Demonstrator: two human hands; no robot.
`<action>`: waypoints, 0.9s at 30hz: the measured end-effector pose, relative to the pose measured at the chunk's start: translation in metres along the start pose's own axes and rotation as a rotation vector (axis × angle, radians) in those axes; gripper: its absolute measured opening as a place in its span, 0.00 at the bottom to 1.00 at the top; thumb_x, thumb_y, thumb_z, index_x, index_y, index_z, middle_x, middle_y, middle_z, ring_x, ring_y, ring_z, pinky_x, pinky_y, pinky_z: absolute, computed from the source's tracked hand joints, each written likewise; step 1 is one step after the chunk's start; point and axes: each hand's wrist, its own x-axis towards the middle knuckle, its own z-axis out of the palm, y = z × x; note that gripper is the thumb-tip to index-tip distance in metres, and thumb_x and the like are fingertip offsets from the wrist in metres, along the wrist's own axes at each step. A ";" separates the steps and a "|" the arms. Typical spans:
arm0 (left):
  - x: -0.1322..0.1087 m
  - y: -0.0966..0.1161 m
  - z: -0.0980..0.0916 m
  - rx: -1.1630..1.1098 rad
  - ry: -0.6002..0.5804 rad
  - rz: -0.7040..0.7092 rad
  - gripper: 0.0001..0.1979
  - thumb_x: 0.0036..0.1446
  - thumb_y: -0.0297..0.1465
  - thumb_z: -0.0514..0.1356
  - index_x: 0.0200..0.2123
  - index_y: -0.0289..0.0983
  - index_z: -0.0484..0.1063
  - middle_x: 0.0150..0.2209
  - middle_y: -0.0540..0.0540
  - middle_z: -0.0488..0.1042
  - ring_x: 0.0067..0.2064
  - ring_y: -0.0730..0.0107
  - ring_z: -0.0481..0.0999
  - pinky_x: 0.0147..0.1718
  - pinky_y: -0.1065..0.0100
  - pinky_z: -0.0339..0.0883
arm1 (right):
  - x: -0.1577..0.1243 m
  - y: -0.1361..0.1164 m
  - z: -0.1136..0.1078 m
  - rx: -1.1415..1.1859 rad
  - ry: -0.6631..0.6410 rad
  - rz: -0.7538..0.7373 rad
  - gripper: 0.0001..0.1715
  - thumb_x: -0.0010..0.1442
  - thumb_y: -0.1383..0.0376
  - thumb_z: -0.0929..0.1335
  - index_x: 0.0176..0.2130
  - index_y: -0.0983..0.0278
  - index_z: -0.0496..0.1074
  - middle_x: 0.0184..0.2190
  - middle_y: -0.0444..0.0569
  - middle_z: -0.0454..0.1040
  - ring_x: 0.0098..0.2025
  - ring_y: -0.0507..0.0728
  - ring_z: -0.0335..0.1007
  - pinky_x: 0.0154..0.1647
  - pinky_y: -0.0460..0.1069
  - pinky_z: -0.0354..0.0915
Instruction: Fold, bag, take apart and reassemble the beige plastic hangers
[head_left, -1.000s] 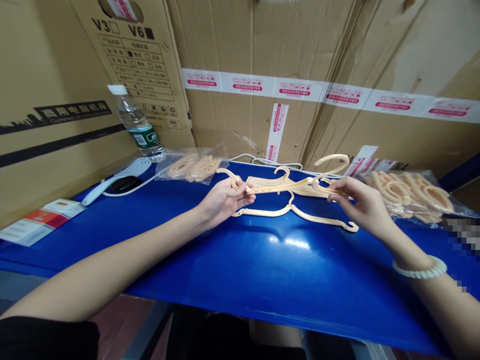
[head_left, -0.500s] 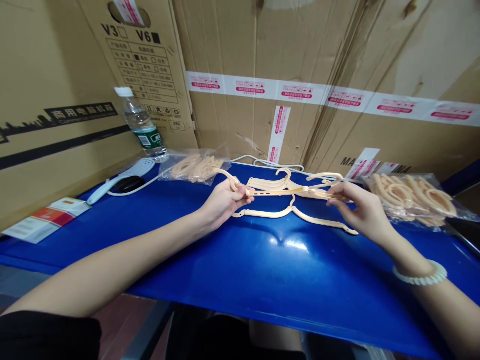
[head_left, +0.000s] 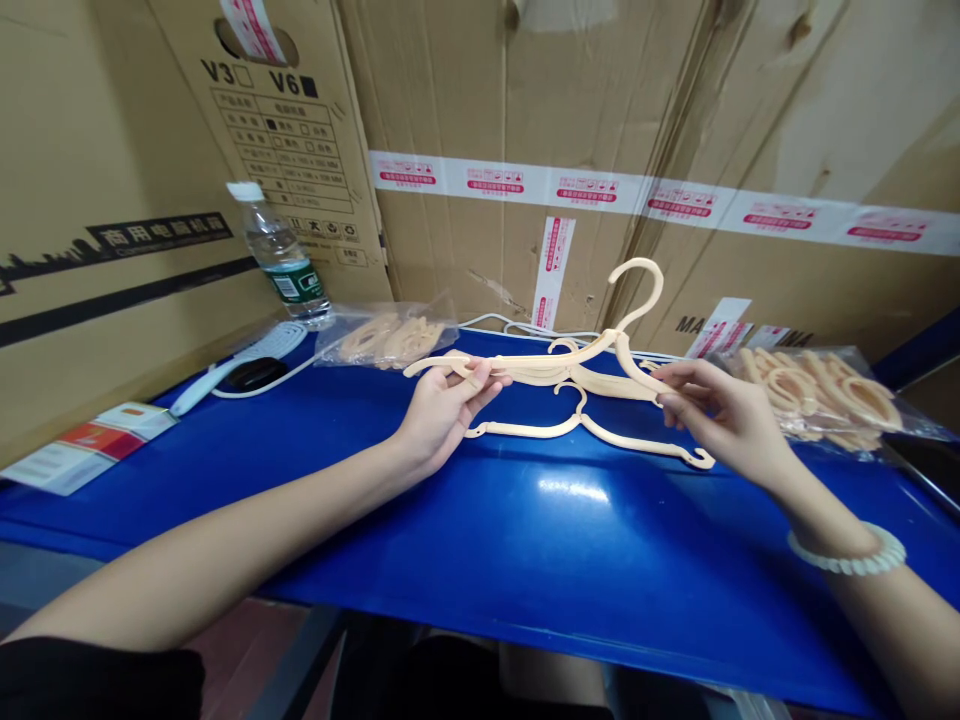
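Note:
A beige plastic hanger (head_left: 562,361) is held up above the table between both hands, its hook pointing upward. My left hand (head_left: 448,405) pinches its left arm, with the hanger's tip sticking out past the fingers. The fingers of my right hand (head_left: 712,415) are closed on the end of the right arm. Below and behind it, an unfolded beige hanger (head_left: 525,430) lies on the blue table (head_left: 480,540). More beige hanger parts (head_left: 600,385) lie farther back, partly hidden by the held hanger.
Clear bags of beige hangers lie at the back left (head_left: 397,338) and right (head_left: 825,395). A water bottle (head_left: 281,260), a pale brush (head_left: 225,365), a black object (head_left: 256,371) and a colored card (head_left: 90,445) are at left. Cardboard boxes (head_left: 480,90) stand behind the table.
The held hanger has turned so that its hook now stands upright, where before it lay nearly flat. Both hands keep hold of it, in almost the same places.

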 end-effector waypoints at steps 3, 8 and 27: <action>-0.010 -0.003 0.000 0.130 -0.065 0.018 0.03 0.61 0.28 0.64 0.38 0.34 0.73 0.38 0.45 0.81 0.37 0.70 0.83 0.43 0.68 0.77 | -0.001 -0.003 -0.005 0.093 0.001 0.066 0.16 0.67 0.54 0.70 0.49 0.60 0.69 0.26 0.44 0.72 0.24 0.56 0.72 0.25 0.50 0.68; -0.043 -0.016 -0.004 0.903 -0.675 0.640 0.09 0.63 0.26 0.60 0.46 0.36 0.74 0.45 0.40 0.81 0.49 0.59 0.81 0.51 0.56 0.75 | 0.002 -0.009 -0.016 0.243 -0.077 0.171 0.19 0.63 0.51 0.72 0.46 0.61 0.69 0.26 0.44 0.73 0.24 0.55 0.71 0.23 0.49 0.68; -0.059 -0.026 -0.010 1.612 -0.954 0.940 0.21 0.69 0.41 0.53 0.56 0.34 0.71 0.61 0.36 0.71 0.61 0.46 0.70 0.56 0.49 0.66 | 0.002 0.010 -0.011 -0.166 -0.727 0.140 0.06 0.54 0.62 0.69 0.30 0.62 0.73 0.28 0.46 0.74 0.29 0.56 0.68 0.30 0.49 0.61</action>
